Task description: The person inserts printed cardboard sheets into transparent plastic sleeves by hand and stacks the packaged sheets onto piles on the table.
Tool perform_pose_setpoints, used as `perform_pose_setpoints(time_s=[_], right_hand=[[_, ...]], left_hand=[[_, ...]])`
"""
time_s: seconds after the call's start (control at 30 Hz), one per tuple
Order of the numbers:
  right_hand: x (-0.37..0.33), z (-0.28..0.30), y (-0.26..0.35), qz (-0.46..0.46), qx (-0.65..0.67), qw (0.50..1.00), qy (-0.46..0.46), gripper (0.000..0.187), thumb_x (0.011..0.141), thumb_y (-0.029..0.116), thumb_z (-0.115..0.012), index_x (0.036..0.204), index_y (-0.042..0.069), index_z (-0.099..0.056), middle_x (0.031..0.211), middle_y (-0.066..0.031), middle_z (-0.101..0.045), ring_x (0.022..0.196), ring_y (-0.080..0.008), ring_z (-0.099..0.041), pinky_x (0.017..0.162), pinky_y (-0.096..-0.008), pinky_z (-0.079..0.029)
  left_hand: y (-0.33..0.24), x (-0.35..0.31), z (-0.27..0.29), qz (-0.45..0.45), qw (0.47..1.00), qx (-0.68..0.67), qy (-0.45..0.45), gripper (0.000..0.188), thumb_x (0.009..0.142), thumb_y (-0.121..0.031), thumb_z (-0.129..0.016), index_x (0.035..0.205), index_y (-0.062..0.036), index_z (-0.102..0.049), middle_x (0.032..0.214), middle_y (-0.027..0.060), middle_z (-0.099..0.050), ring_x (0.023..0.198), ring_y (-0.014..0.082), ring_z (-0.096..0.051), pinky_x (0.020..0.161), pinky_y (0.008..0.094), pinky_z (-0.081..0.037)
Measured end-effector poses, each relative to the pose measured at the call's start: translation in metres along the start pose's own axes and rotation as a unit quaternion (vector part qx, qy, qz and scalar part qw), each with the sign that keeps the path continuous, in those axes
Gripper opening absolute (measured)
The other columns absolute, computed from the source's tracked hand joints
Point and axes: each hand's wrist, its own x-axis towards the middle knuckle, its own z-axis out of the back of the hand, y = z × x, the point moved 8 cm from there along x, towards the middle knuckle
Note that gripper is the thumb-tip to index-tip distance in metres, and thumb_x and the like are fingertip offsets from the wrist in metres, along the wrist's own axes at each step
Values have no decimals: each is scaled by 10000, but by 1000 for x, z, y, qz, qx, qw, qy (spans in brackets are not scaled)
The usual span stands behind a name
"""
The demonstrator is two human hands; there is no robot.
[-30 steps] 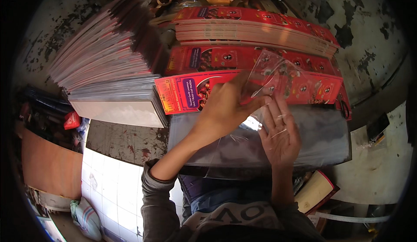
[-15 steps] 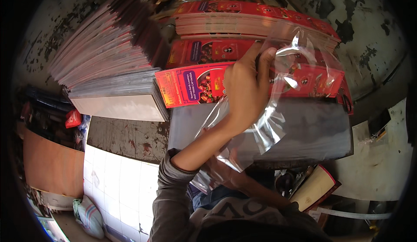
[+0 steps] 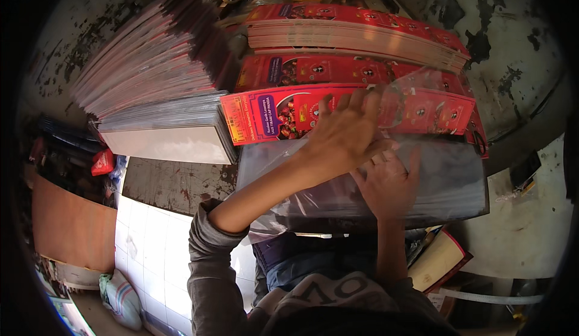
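Observation:
A long red printed card lies across the front of the table. My left hand reaches over its middle with fingers apart and slightly bent, the fingertips at the card's upper edge. Beside those fingers a clear plastic sleeve covers part of the card's right half; its full outline is hard to make out. Just below, my right hand rests with spread fingers on a thick pile of clear plastic sleeves. The two hands nearly meet at the left thumb.
Further back stand stacks of the same red cards. To the left, a tall fanned pile of sleeved cards leans over a neat pale stack. White floor tiles and a sack lie below left.
My left hand has let the raised clear sleeve down and lies lower and flatter over the red card. My right hand has come up from my lap onto the sleeve pile.

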Motion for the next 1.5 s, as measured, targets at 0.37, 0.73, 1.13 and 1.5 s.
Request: perform_pose_setpoints(time_s=[0.37,0.73,1.13,1.5], right_hand=[[-5,-7,-38,59,190,980,-17,760,860,633,-184,1418,126,-89,1475,-25,-103,1356,-189,-79,1079,-398,-42],[-27,9,-137,-198,100,974,35,677,880,577,-244,1399,148,-177,1438,-19,-209,1315,-183,-185,1062,-411,-129],[0,5,-58,-85,126,988,0,932,826,687,-158,1365,-69,-88,1443,-182,-136,1353,-307,-63,1083,-440,-65],[-31,1,-123,-167,40,982,82,756,884,592,-166,1393,35,-130,1452,-99,-169,1346,-178,-133,1090,-399,-97]], left_hand=[[37,-16,-17,230,929,-279,-75,280,841,-149,-581,1046,0,-461,756,139,-637,687,251,-657,559,332,-484],[18,33,-29,211,933,-272,-101,142,850,-126,-550,910,2,-534,746,149,-636,603,261,-638,521,344,-472],[69,-75,0,303,804,-394,326,228,894,-141,-512,1075,-4,-509,980,93,-625,799,119,-604,659,246,-496],[39,-58,-20,299,908,-276,100,59,853,-50,-522,893,-14,-498,769,117,-658,735,195,-663,604,268,-479]])
